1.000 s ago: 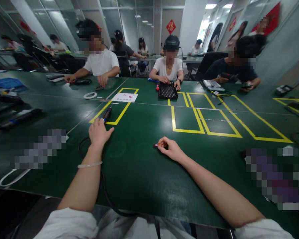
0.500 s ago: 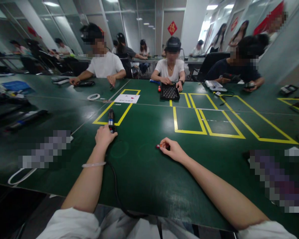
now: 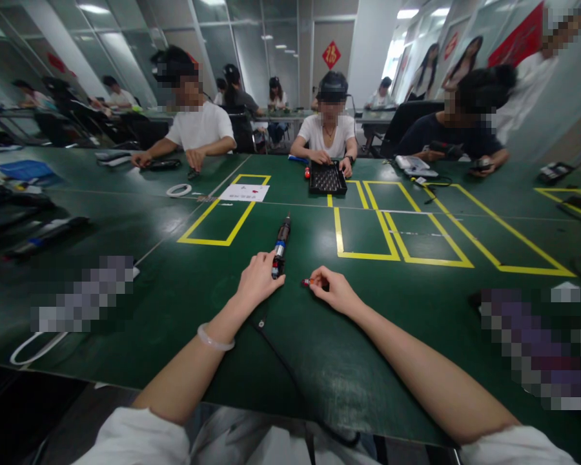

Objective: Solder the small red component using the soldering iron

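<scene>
My left hand (image 3: 261,278) is closed round the back end of a slim electric screwdriver (image 3: 281,242), black with a silver and blue band. The tool lies close along the table, its thin tip pointing away from me. A black cord (image 3: 285,365) trails behind it toward the table's near edge. To the right, my right hand (image 3: 333,289) rests near the tabletop with fingertips pinched on a small red piece (image 3: 306,283). That piece is too small to name; it sticks out to the left, short of the screwdriver.
Yellow tape rectangles (image 3: 368,256) mark the green table (image 3: 392,323). A paper sheet (image 3: 244,192) lies at the back left, a white ring (image 3: 179,190) beside it. Opposite, a person works at a black tray (image 3: 328,178). Blurred-out items lie at both sides.
My left hand has moved right with the electric screwdriver, from beside the left tape rectangle to near my right hand. The cord shifted with it. My right hand has stayed almost still.
</scene>
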A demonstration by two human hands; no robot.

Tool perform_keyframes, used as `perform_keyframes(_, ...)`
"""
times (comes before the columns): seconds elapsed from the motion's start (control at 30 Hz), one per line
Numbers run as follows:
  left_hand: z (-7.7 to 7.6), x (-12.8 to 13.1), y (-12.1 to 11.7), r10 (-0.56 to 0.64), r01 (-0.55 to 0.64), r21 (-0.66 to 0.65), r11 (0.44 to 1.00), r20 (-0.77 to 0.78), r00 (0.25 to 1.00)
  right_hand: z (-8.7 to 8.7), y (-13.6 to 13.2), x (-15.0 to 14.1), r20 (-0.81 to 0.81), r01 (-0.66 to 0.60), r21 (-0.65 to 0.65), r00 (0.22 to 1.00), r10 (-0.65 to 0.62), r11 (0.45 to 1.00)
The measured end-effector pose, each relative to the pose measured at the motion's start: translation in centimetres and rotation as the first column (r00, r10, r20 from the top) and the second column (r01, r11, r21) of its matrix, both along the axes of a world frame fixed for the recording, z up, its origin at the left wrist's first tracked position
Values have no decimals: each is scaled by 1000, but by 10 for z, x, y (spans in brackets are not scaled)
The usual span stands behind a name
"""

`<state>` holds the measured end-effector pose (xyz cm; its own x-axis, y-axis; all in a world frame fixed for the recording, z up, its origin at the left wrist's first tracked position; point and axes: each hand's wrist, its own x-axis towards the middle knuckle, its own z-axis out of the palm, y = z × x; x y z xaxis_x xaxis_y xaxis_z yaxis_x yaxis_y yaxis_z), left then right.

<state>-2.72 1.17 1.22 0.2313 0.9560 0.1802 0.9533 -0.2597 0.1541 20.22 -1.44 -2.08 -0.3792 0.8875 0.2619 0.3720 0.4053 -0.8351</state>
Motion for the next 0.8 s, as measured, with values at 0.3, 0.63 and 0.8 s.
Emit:
perform_keyframes(0.3,1,35,-25,-190,193,-30,981,64,980,-2,2,0,121,84,81,988,-93,993)
perform_keyframes(0.63,2,40,-33,-251,253,-26,967,67,966,-4,3,-2,166,57,137,983,-79,989)
perform_keyframes(0.8,-1,41,-33,-249,250,-2,968,79,965,-3,1,-2,85,31,87,996,-39,996)
